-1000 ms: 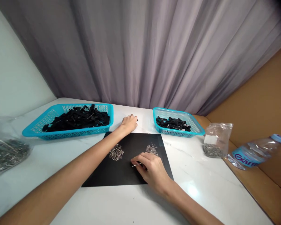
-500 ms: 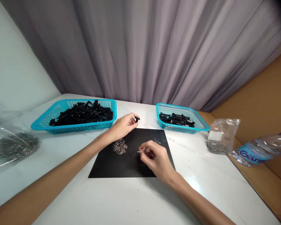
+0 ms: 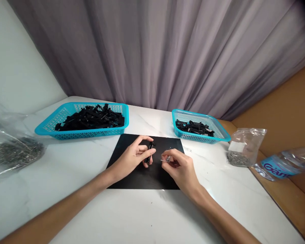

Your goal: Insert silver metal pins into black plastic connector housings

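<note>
My left hand [image 3: 139, 151] is closed around a narrow black plastic part [image 3: 149, 153], held above the black mat [image 3: 142, 179] between thumb and fingers. Just to its right, my right hand [image 3: 179, 164] pinches a thin silvery tool [image 3: 163, 160], whose tip points left toward the part without touching it. Its exact kind is too small to tell. Small metal pieces [image 3: 168, 158] show on the mat behind the right fingers. The left hand covers the area of the mat where the larger metal pile lay.
A blue basket [image 3: 88, 133] heaped with black parts stands back left; a smaller blue basket [image 3: 193, 137] with black parts is back right. Clear bags of metal pieces lie left [image 3: 19, 152] and right [image 3: 240, 157]. A plastic bottle [image 3: 282, 166] lies at the far right.
My left hand has come from the mat's far edge, nearer and slightly right, bringing the black part upright beside the right hand. My right hand has shifted slightly right, still pinching the tool.
</note>
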Demonstrator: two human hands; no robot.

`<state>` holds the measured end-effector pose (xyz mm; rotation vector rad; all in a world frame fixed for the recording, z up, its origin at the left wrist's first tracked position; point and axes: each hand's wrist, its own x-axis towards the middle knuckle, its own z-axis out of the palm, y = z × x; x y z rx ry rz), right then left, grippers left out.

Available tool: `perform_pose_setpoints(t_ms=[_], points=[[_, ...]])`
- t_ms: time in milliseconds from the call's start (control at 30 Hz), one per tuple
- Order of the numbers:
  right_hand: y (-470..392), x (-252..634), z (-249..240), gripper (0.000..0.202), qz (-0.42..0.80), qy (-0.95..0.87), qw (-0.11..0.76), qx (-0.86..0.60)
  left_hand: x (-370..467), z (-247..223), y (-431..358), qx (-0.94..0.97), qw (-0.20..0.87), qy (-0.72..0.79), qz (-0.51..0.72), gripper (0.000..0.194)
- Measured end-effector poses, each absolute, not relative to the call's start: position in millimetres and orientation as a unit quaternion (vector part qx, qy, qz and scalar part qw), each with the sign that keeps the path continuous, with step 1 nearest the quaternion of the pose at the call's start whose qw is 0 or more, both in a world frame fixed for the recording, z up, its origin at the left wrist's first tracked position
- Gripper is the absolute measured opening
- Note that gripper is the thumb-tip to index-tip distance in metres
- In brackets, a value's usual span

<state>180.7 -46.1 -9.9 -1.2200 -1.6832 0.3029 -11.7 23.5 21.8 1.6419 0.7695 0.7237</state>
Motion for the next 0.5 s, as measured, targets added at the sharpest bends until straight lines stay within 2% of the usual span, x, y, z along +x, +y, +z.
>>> perform_pose_setpoints(t_ms=[67,200,333,367,500], points=[[-46,181,-11,0.018,0.118,-0.701,0.495,-0.499,-10,17,23,0.682,0.577,0.331,0.302,0.045],[-45,183,-12,0.020,0.114,-0.710,0.492,-0.491,-10,11,24,0.667,0.604,0.323,0.295,0.051],[-45,185,-10,0.018,0.118,-0.708,0.488,-0.496,-12,8,24,0.636,0.670,0.287,0.253,0.091],[-46,185,-9,0.018,0.116,-0.707,0.489,-0.498,-12,7,24,0.637,0.673,0.281,0.249,0.095],[-48,183,-8,0.017,0.109,-0.703,0.495,-0.499,-9,4,21,0.698,0.601,0.285,0.266,0.073]])
